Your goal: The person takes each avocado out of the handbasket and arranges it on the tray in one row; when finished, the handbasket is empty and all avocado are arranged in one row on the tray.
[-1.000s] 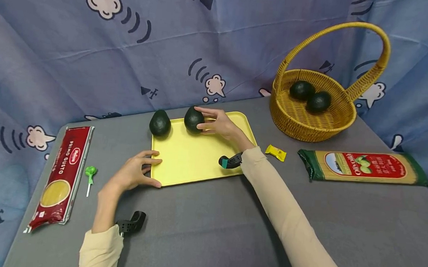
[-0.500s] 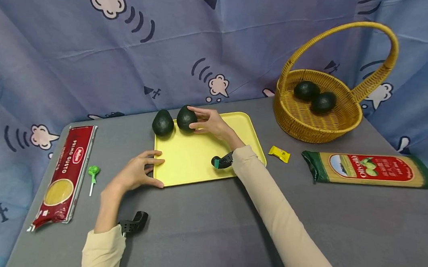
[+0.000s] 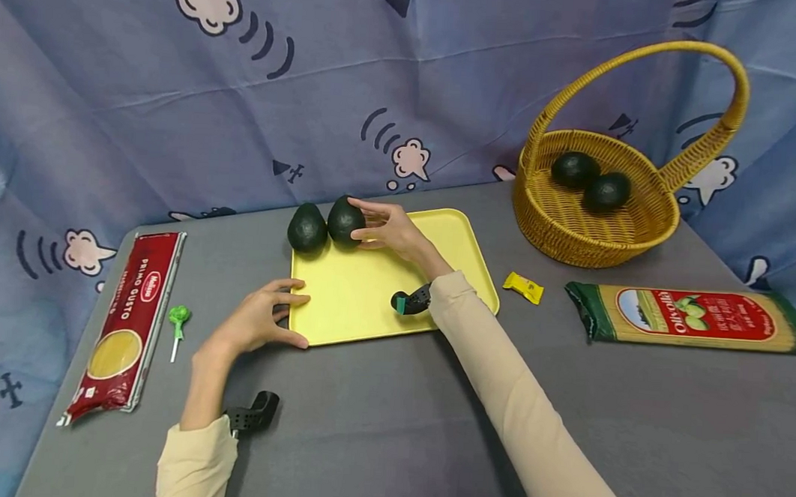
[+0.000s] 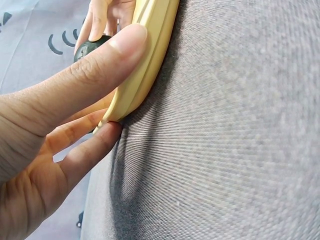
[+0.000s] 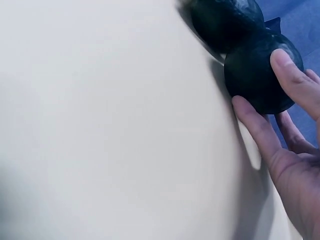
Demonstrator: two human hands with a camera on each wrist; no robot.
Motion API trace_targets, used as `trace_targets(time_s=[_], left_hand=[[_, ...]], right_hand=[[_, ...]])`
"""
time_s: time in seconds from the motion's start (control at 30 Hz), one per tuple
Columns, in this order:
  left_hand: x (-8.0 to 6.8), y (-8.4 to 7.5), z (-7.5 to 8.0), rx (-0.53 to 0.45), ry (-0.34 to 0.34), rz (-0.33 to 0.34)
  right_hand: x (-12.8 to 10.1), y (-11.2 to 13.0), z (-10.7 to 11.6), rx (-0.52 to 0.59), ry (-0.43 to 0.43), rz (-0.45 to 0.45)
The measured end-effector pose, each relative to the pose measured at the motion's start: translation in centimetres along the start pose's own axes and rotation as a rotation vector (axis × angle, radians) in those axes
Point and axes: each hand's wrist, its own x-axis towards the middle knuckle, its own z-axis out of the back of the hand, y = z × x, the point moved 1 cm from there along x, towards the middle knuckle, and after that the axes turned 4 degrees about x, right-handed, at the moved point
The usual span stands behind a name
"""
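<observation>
Since a second ago the right hand [image 3: 392, 232] has slid its dark avocado [image 3: 345, 221] leftward along the far edge of the yellow tray [image 3: 368, 299], so that it now sits just beside, perhaps touching, the second avocado [image 3: 307, 229] at the tray's far left corner; the left hand [image 3: 259, 320] has stayed at the tray's near left corner.

Well to the left of the left hand lies a red spaghetti packet [image 3: 127, 324] on the grey table [image 3: 388, 428], and between packet and hand a green lollipop [image 3: 178, 318]. The left hand grips the tray's rim: the wrist view shows the thumb [image 4: 95, 65] pressed over the top of the rim and the fingers tucked under it at the table's surface. Just behind its wrist sits a black wrist camera mount [image 3: 254, 414].

The second avocado stands just beyond the left hand, at the far end of the same tray side. The right hand holds the first avocado with curled fingers, the fingertips [image 5: 285, 62] on its far side and the thumb against its lower flank, and the fruit rests on the tray. Under the right wrist a black and teal mount [image 3: 412, 302] hangs over the tray.

To the right of the right hand a small yellow sweet [image 3: 523, 286] lies near the tray's right edge. Further right a green pasta packet [image 3: 688, 316] lies flat, and beyond it a wicker basket [image 3: 574, 235] holds two more avocados [image 3: 591, 181] touching one another.
</observation>
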Motion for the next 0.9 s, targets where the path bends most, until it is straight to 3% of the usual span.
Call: trace_targets(time_s=[0.37,0.9], left_hand=[[0.24,0.17,0.01,0.012,0.010,-0.006],[0.12,0.31,-0.19,-0.012,0.008,0.022]], right_hand=[[-0.29,-0.35,0.80,0.032,0.010,0.018],[-0.53,-0.13,0.73,0.048,0.043,-0.026]])
